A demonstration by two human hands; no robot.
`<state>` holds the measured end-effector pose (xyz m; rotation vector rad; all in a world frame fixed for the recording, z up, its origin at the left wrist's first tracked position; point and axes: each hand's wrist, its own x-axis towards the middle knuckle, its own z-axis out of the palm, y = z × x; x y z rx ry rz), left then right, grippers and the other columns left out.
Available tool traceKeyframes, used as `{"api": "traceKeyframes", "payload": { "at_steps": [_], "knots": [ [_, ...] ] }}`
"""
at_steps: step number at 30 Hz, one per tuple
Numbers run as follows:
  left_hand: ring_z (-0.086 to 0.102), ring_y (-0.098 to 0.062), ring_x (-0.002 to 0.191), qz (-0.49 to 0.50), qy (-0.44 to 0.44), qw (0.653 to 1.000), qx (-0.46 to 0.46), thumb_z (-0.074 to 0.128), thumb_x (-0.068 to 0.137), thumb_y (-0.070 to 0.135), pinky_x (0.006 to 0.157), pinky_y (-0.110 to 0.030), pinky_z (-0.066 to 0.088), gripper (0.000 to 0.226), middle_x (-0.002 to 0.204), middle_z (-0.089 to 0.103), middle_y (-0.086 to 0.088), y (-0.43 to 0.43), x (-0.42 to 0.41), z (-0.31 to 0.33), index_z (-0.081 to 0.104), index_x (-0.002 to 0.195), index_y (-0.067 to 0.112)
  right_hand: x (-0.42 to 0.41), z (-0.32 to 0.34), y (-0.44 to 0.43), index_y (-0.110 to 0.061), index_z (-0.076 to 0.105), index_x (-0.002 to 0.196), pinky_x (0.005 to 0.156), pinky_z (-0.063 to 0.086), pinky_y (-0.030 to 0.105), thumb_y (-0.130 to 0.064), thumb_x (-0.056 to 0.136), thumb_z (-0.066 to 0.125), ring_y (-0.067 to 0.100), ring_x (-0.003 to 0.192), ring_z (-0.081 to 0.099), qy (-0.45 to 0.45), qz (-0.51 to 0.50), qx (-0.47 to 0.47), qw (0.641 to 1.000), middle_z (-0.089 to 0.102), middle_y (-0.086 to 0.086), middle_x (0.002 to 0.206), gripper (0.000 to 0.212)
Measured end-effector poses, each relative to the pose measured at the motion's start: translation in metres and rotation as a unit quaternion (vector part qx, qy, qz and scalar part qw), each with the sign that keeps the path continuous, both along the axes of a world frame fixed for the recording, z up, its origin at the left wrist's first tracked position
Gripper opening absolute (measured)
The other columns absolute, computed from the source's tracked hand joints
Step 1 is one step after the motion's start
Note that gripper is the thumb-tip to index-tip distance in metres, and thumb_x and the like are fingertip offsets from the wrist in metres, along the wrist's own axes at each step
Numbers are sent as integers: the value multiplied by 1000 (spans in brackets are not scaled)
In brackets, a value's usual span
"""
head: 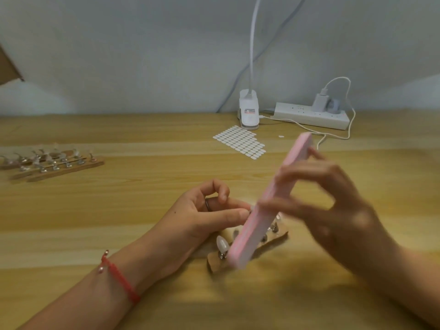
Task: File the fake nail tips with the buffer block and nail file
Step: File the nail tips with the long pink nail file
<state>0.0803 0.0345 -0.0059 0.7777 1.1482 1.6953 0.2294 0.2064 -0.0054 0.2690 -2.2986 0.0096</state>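
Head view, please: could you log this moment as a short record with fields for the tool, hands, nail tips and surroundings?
tool: pink buffer block, tilted, gripped by the blurred right hand
other hand: left hand, fingertips at the block's edge; whether they pinch a tip is hidden
work: white nail tip upright on the near cardboard strip, beside the block's lower end
far left: more strips with tips
back: sticker sheet, lamp clip, power strip on the table

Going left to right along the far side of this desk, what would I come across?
Wooden strips holding clear fake nail tips → flat sheet of small white oval stickers → long white power strip with a charger plugged in.
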Motion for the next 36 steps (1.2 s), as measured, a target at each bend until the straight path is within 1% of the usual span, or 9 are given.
{"api": "traceKeyframes", "payload": {
  "at_steps": [3,7,12,17,21,25,30,33,36],
  "knots": [
    [66,-13,62,6,-4,1000,-5,69,67,-4,56,-17,51,30,78,71,-10,-1,0,1,48,70,17,4,8,14,-16,62,118,105,39,65,17,81,69,29,112,52,24,-58,-35,997,59,19,112,50],
    [65,-14,60,9,-16,1000,2,68,68,-5,54,-21,51,33,75,70,-9,-1,2,2,43,72,15,1,-6,-15,-27,61,128,113,32,60,-9,99,59,22,119,53,-29,56,50,997,53,7,120,34],
    [63,-10,60,14,-10,1000,-10,65,71,-7,53,-16,49,33,71,69,-5,-1,2,5,41,73,15,1,3,15,-25,64,124,106,39,64,16,80,72,28,114,55,13,-65,-13,998,60,18,115,60],
    [59,-7,53,28,-1,1000,-2,74,69,-9,50,-14,45,41,66,67,-1,-3,3,5,42,69,17,0,-9,-10,-28,64,128,112,33,61,-2,95,62,22,119,53,-36,37,44,998,53,7,120,42],
    [64,-10,59,17,2,1000,-12,69,72,-8,52,-16,48,36,73,70,-7,-3,1,3,43,69,16,2,3,7,-22,65,120,106,40,62,23,76,70,27,113,53,5,-28,-33,999,58,15,113,63],
    [67,-14,61,-2,4,1000,11,73,66,-1,54,-19,52,32,76,72,-8,-2,2,2,53,61,23,2,-9,-19,-28,63,122,112,34,60,-4,97,61,22,116,55,-18,52,13,998,52,5,119,34],
    [68,-17,60,-5,11,1000,8,72,68,2,53,-22,54,34,80,73,-10,-3,2,0,41,72,15,2,3,-1,-17,68,115,106,39,64,18,84,66,26,112,53,13,-30,-38,999,60,15,112,47],
    [68,-14,61,-13,8,1000,22,69,71,-3,54,-19,52,37,78,73,-8,-3,2,0,37,82,12,4,-7,-25,-26,70,118,109,35,61,-1,98,57,21,115,56,-22,45,21,999,55,5,120,34],
    [68,-13,60,-6,8,1000,23,72,70,-4,54,-19,52,48,73,72,-3,-3,2,-1,32,87,14,2,1,-15,-25,64,119,107,40,57,8,90,60,23,113,56,-25,18,-11,999,56,6,119,45]
  ]
}}
